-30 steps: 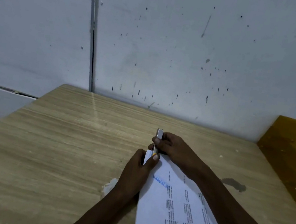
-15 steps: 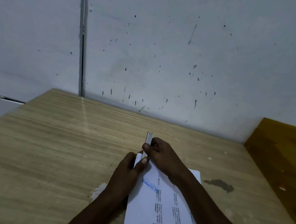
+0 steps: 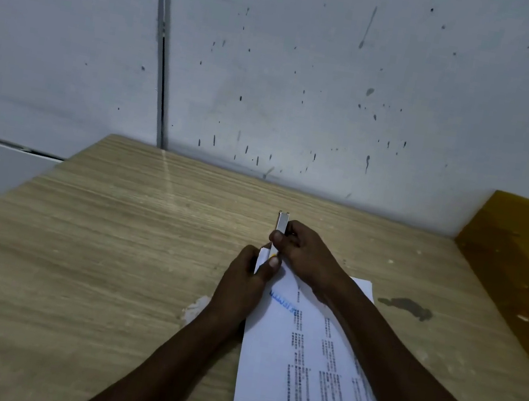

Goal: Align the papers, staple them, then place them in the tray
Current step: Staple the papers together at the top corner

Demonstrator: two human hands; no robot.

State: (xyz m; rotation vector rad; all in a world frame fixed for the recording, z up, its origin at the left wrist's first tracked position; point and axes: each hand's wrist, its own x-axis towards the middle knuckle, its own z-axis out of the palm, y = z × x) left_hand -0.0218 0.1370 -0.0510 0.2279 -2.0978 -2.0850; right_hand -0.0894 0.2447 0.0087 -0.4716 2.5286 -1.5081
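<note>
A stack of white printed papers (image 3: pixel 306 363) lies on the wooden table (image 3: pixel 91 259), running from the bottom edge up to the middle. My left hand (image 3: pixel 242 287) pinches the papers' top left corner, thumb on top. My right hand (image 3: pixel 306 255) is closed around a small metal stapler (image 3: pixel 281 223), whose silver end sticks up past the fingers. The stapler's jaw sits at the pinched corner, with a bit of yellow showing there. My right forearm lies across the sheets and hides part of the print. No tray is in view.
A grey speckled wall (image 3: pixel 309 86) rises right behind the table's far edge. A yellow-brown board (image 3: pixel 521 275) stands along the right side. A dark stain (image 3: pixel 407 307) marks the table right of the papers, and a white chipped patch (image 3: pixel 196 305) sits left of my wrist.
The view has drifted slightly between frames. Both hands stay at the papers' top corner with the stapler; the grip looks the same throughout.
</note>
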